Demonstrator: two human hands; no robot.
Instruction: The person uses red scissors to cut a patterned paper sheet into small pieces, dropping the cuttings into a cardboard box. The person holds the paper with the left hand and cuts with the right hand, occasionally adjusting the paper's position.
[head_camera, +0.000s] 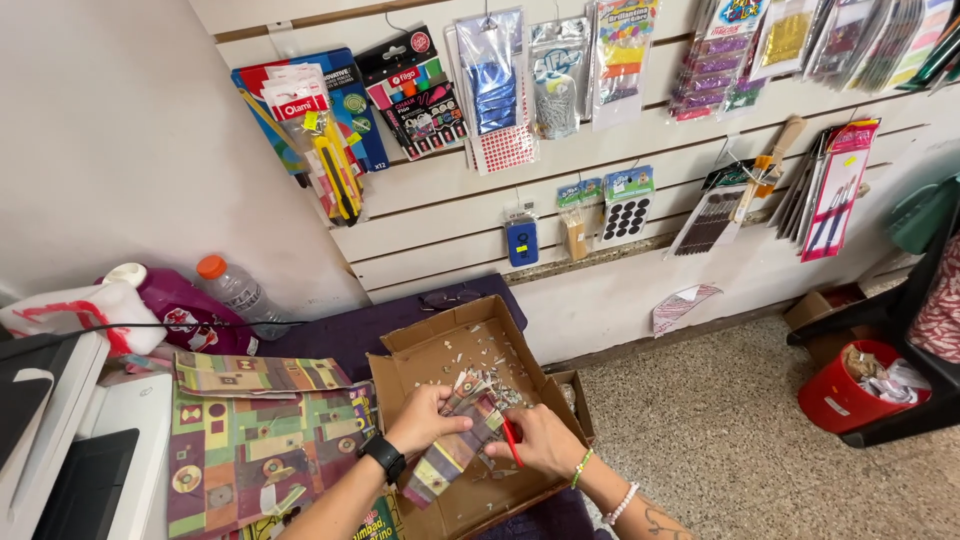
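Observation:
My left hand (424, 420) grips the upper end of a folded strip of patterned wrapping paper (452, 448), held over an open cardboard box (432, 347). My right hand (545, 441) holds a small red cutting tool (512, 441) against the strip's right edge. The left wrist carries a black watch (383, 455); beaded bracelets sit on the right wrist. Several small paper scraps (470, 360) lie scattered on the box's bottom.
Patterned wrapping paper sheets (255, 440) lie left of the box on a purple cloth. A printer (75, 450), a clear bottle (235, 290) and a purple jug (185, 310) stand at left. Packaged stationery hangs on the slat wall (450, 190). A red bin (850, 390) stands on the floor at right.

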